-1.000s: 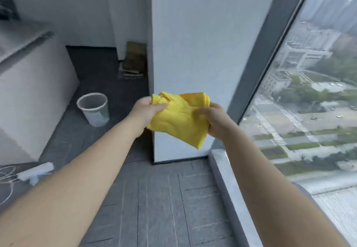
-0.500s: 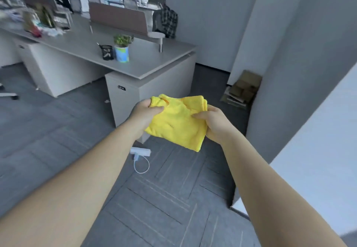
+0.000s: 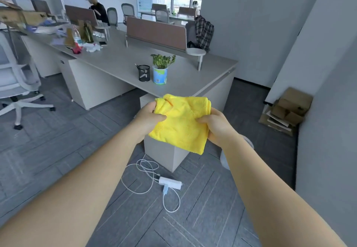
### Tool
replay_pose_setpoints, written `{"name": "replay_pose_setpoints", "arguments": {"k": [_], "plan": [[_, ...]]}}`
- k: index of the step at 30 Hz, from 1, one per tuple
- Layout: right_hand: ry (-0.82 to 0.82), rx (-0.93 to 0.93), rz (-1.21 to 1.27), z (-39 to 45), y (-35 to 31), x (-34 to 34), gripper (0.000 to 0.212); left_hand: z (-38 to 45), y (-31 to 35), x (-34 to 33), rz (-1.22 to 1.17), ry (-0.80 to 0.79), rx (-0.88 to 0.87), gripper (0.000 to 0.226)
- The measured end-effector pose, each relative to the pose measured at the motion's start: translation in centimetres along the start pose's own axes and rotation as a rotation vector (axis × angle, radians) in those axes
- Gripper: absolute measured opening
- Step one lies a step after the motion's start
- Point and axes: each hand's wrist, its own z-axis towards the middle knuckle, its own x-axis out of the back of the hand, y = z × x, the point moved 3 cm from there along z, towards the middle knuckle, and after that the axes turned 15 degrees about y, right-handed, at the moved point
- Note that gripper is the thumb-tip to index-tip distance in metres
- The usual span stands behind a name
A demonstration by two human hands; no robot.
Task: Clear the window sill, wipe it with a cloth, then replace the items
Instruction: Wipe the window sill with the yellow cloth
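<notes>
**Cloth in both hands, facing the desk, sill out of frame**

Both hands closed on the yellow cloth [image 3: 180,124]. Left hand [image 3: 149,116] pinches the upper-left edge, thumb on top. Right hand [image 3: 217,125] clamps the right edge, thumb over the front face. Cloth is folded into a rough square, hanging in the air just in front of the desk's [image 3: 193,76] near corner, touching nothing else. Two-handed hold reads as keeping the fold flat, ready to set down or wipe with.

Window sill not visible here, so can't say whether it's wiped.

On the desk near that corner: potted plant [image 3: 161,68] and black mesh pen cup [image 3: 144,72], side by side, just apart. Likely the sill items parked there for the wipe, and if so replacing is the step left. That's my guess only.

On the floor below the desk corner: white power strip [image 3: 170,182] with looped white cable [image 3: 146,171], a trip hazard if walking to the desk.

Text: plant pot has a blue-green printed wrap with what looks like a barcode patch, unreadable. Posters on the wall well beyond the desk are too blurred to read.
</notes>
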Motion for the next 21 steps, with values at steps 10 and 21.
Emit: {"name": "replay_pose_setpoints", "arguments": {"k": [10, 21], "plan": [[0.021, -0.077, -0.007, 22.6, 0.6, -7.2, 0.052, 22.4, -2.8, -4.4, 0.049, -0.014, 0.061, 0.041], [0.242, -0.227, -0.078, 40.4, 5.4, -12.8, 0.058, 41.9, -9.1, -9.6, 0.066, -0.195, 0.236, 0.049]]}}
